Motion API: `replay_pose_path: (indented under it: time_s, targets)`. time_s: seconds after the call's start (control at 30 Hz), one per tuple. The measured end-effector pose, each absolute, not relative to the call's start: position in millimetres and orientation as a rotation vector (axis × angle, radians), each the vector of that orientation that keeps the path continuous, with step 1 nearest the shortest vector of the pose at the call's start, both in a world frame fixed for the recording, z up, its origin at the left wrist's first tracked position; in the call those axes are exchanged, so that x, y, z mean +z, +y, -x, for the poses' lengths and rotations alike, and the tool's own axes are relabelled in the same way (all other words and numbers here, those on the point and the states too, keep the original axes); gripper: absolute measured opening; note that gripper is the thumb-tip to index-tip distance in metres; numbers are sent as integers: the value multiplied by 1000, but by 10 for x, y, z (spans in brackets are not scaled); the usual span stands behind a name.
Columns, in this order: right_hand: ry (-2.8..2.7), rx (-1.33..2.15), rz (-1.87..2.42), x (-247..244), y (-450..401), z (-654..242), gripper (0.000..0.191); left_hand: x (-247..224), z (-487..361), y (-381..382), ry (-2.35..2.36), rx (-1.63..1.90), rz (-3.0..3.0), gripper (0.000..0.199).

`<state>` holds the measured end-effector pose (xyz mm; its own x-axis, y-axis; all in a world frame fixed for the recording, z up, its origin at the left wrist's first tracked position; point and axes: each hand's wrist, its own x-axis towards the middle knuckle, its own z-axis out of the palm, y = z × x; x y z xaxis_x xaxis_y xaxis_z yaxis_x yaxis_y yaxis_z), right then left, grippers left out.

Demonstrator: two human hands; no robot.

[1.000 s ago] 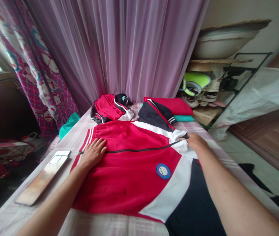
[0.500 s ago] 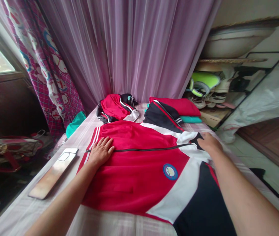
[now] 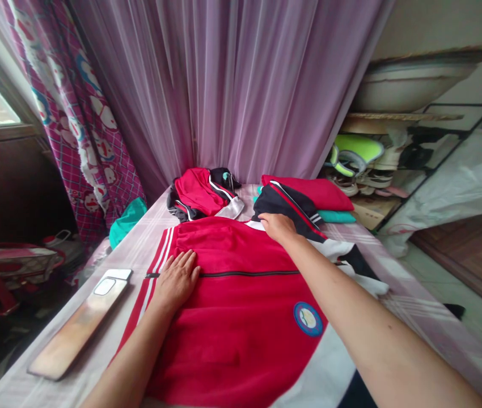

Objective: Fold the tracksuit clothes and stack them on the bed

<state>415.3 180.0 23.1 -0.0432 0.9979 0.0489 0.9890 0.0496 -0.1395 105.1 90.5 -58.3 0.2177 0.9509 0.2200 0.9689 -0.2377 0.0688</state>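
A red, white and black zipped jacket [image 3: 232,294] with a round blue badge [image 3: 308,319] lies spread on a checked cloth, its collar to the right. My left hand [image 3: 178,279] rests flat with fingers spread on the red front, over the zipper near the striped hem. At the jacket's far edge, my right hand [image 3: 277,226] has its fingers bent together at the white and black fabric by the far sleeve; whatever they pinch is too small to make out. My right forearm crosses above the jacket and hides part of the zipper.
Behind the jacket lie a crumpled red and black garment [image 3: 202,192] and a folded red and teal stack [image 3: 330,194]. A phone [image 3: 80,323] lies at the left, near teal fabric [image 3: 127,222]. Purple curtains [image 3: 224,85] hang behind; a shoe rack [image 3: 377,170] stands right.
My right hand has moved from the collar leftward to the far edge near the sleeve. The collar now lies released. My left hand remains flat on the jacket. The view has shifted slightly.
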Motion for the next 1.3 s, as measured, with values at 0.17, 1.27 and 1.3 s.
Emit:
replay_pose_path:
  time_s: [0.17,1.27,1.3]
  targets:
    - [-2299,154,2092,85,2337,-3969,35,-680,-993,920,-1821,-394,2399,50]
    - [-1991,-344,2201,-746,477,-4952,51,-395,-1082,888,-1987,-185,2403,50]
    - [-1989,-363,2186,-761,474,-4939,51,-363,-1090,886,-2006,-159,2405,50]
